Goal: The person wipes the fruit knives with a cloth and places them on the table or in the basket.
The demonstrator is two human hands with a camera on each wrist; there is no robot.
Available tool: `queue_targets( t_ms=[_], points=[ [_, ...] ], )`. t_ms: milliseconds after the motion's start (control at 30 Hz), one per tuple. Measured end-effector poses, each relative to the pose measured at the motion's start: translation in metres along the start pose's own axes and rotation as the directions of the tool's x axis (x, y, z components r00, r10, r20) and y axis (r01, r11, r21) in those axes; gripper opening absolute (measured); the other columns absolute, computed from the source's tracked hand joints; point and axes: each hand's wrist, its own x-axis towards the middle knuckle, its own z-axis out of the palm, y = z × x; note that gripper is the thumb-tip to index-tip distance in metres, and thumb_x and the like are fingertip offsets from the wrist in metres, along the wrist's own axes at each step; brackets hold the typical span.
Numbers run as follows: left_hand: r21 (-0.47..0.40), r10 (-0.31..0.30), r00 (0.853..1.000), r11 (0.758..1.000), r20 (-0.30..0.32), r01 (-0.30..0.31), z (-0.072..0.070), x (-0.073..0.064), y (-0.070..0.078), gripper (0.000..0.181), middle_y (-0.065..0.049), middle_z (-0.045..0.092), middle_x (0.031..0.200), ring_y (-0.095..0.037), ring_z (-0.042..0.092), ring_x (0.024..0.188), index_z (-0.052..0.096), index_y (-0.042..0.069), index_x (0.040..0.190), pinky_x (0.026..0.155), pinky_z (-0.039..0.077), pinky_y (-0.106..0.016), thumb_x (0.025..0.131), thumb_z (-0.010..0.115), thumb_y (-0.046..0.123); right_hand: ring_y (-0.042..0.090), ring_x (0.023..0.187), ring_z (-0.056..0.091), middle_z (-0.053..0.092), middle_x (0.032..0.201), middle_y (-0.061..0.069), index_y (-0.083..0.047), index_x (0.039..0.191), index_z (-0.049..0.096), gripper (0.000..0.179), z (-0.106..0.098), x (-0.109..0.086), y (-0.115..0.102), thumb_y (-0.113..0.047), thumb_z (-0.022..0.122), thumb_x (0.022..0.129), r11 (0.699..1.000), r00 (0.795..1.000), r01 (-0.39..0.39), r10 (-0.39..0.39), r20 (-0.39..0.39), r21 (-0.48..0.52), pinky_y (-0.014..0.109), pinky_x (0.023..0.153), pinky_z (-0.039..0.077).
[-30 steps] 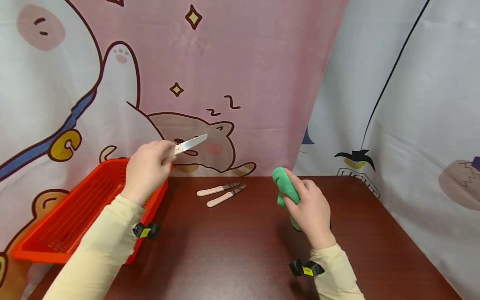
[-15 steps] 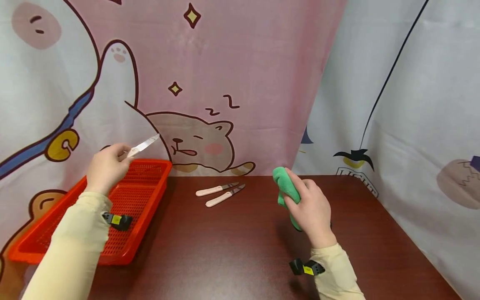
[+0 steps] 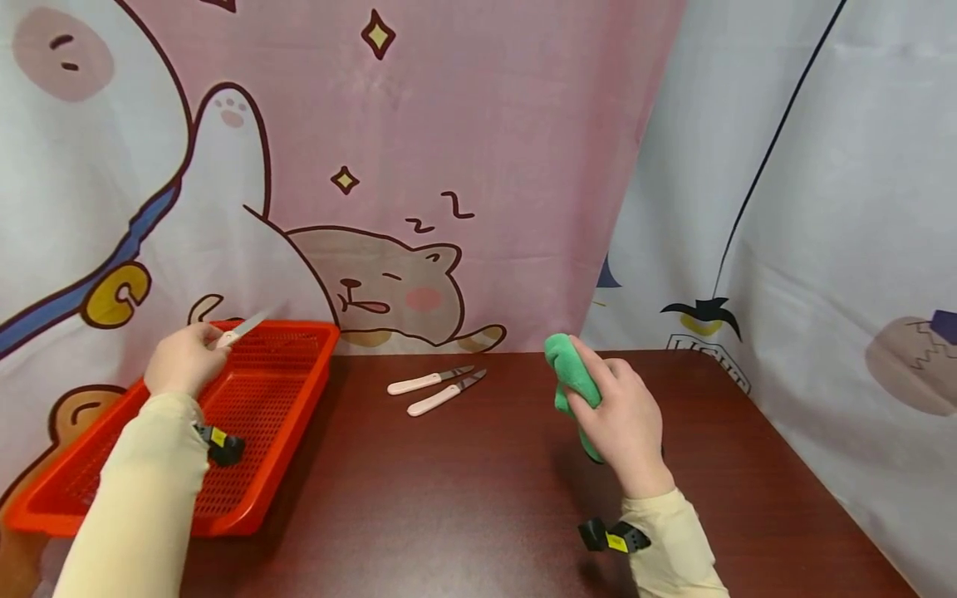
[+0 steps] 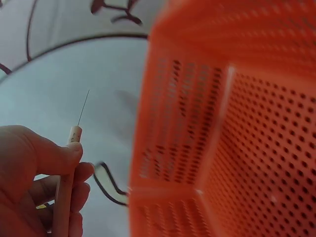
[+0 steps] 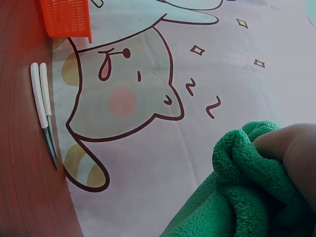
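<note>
My left hand (image 3: 184,363) grips a knife (image 3: 245,327) by its pale handle above the far left part of a red plastic basket (image 3: 297,432). In the left wrist view the knife (image 4: 65,187) is seen nearly edge-on, its thin blade pointing away from the fingers, with the basket wall (image 4: 170,123) beside it. A bunched green towel (image 3: 571,370) is held in my right hand (image 3: 620,419) over the right half of the table. The right wrist view shows the towel (image 5: 237,187) folded under the thumb; most of that hand is out of frame.
Two more pale-handled knives (image 3: 437,402) lie side by side at the table's back, blades pointing right. The dark wooden table (image 3: 419,515) meets a cartoon-printed curtain (image 3: 508,166) along its far edge. A greyish-white curtain (image 3: 845,332) hangs at the right.
My left hand has moved left with the knife, then lower, and is now over the basket. The right hand holds the towel in about the same place. The two lying knives have not moved.
</note>
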Motion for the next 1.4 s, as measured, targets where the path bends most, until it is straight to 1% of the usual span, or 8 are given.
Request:
queue_targets(
  t_ms=[200,333,533,700,833,1033,1167,1400],
  points=[
    [0.029,-0.091,0.995,0.995,0.041,0.09,0.014,0.002,-0.021,0.035,-0.031,0.06,0.11,-0.047,0.057,0.089,0.061,-0.004,0.116,0.06,0.045,-0.052,0.095,0.057,0.024,0.031,0.084,0.06,0.062,0.101,0.015,-0.027,0.142,0.055,0.066,-0.004,0.001,0.0,-0.016,0.078,0.081,1.0,1.0,-0.005,0.005,-0.008,0.003,0.048,0.056,0.048],
    [0.028,-0.129,0.99,0.991,0.057,0.128,0.021,-0.001,-0.029,0.035,-0.031,0.061,0.11,-0.046,0.058,0.085,0.06,-0.005,0.115,0.062,0.045,-0.052,0.096,0.058,0.024,0.03,0.084,0.06,0.062,0.101,0.015,-0.027,0.142,0.055,0.066,-0.004,0.001,0.0,-0.016,0.078,0.081,1.0,1.0,-0.009,0.009,-0.007,0.005,0.047,0.056,0.048],
    [0.036,-0.121,0.991,0.992,0.057,0.119,0.028,-0.005,-0.041,0.03,-0.031,0.063,0.104,-0.045,0.057,0.083,0.062,-0.007,0.11,0.067,0.042,-0.057,0.095,0.058,0.019,0.029,0.084,0.06,0.062,0.102,0.014,-0.029,0.143,0.055,0.066,-0.003,0.001,0.001,-0.017,0.077,0.082,1.0,1.0,-0.009,0.009,-0.003,0.009,0.046,0.056,0.048],
    [0.037,-0.139,0.987,0.99,0.077,0.136,0.032,-0.007,-0.048,0.03,-0.031,0.062,0.107,-0.048,0.056,0.088,0.061,-0.007,0.111,0.074,0.036,-0.064,0.095,0.056,0.018,0.029,0.084,0.061,0.063,0.102,0.014,-0.029,0.143,0.055,0.065,-0.003,0.0,0.002,-0.018,0.077,0.083,1.0,1.0,-0.006,0.006,-0.005,0.01,0.047,0.056,0.048],
    [0.044,-0.158,0.982,0.987,0.107,0.154,0.034,-0.008,-0.053,0.031,-0.032,0.061,0.107,-0.049,0.055,0.089,0.06,-0.008,0.111,0.076,0.035,-0.066,0.096,0.054,0.019,0.029,0.084,0.06,0.063,0.102,0.014,-0.028,0.142,0.055,0.064,-0.003,0.0,0.003,-0.018,0.077,0.083,1.0,1.0,-0.008,0.008,-0.006,0.011,0.047,0.057,0.048],
    [0.063,-0.174,0.973,0.984,0.15,0.166,0.038,-0.006,-0.06,0.025,-0.024,0.062,0.088,-0.045,0.053,0.082,0.061,-0.006,0.102,0.074,0.033,-0.063,0.095,0.058,0.018,0.029,0.085,0.06,0.063,0.102,0.014,-0.028,0.143,0.055,0.064,-0.003,0.0,0.003,-0.018,0.077,0.083,1.0,1.0,-0.017,0.017,0.004,0.011,0.047,0.057,0.048],
    [0.075,-0.173,0.971,0.984,0.165,0.162,0.041,-0.003,-0.062,0.029,-0.026,0.063,0.09,-0.046,0.053,0.083,0.062,-0.007,0.105,0.076,0.034,-0.067,0.095,0.059,0.02,0.029,0.085,0.061,0.063,0.103,0.014,-0.028,0.143,0.055,0.065,-0.002,0.0,0.003,-0.018,0.077,0.083,1.0,1.0,-0.017,0.017,0.005,0.012,0.047,0.057,0.048],
    [0.075,-0.199,0.955,0.98,0.219,0.187,0.04,-0.003,-0.064,0.03,-0.023,0.064,0.086,-0.047,0.052,0.085,0.064,-0.007,0.105,0.08,0.032,-0.072,0.092,0.062,0.021,0.028,0.084,0.06,0.063,0.102,0.013,-0.029,0.143,0.054,0.065,-0.001,0.0,0.003,-0.018,0.077,0.083,1.0,1.0,-0.015,0.015,0.005,0.014,0.047,0.057,0.048]
  ],
)
